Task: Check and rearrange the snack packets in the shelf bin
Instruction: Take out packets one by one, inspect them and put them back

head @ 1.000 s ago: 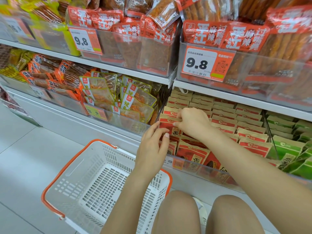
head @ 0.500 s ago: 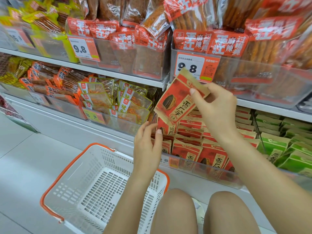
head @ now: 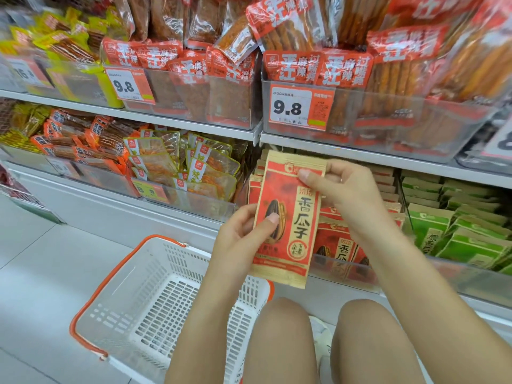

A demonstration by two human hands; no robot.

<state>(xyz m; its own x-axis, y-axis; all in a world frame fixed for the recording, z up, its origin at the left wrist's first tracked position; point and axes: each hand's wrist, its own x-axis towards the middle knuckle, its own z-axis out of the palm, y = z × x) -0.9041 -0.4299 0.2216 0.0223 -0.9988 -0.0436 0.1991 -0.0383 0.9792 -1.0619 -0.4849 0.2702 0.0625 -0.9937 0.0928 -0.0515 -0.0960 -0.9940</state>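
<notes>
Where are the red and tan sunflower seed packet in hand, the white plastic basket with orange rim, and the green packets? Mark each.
red and tan sunflower seed packet (head: pixel 291 225), head view, middle of its printed front.
white plastic basket with orange rim (head: pixel 116 314), head view, its left slotted wall.
green packets (head: pixel 465 236), head view, front packet's face.

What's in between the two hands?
The head view shows one red sunflower seed packet stretched between them: the left hand grips its lower left edge, the right hand pinches its top.

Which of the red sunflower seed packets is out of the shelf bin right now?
The red sunflower seed packet held upright in front of the bin, left hand gripping its lower edge, right hand pinching its top. The other red packets sit in the bin.
</notes>
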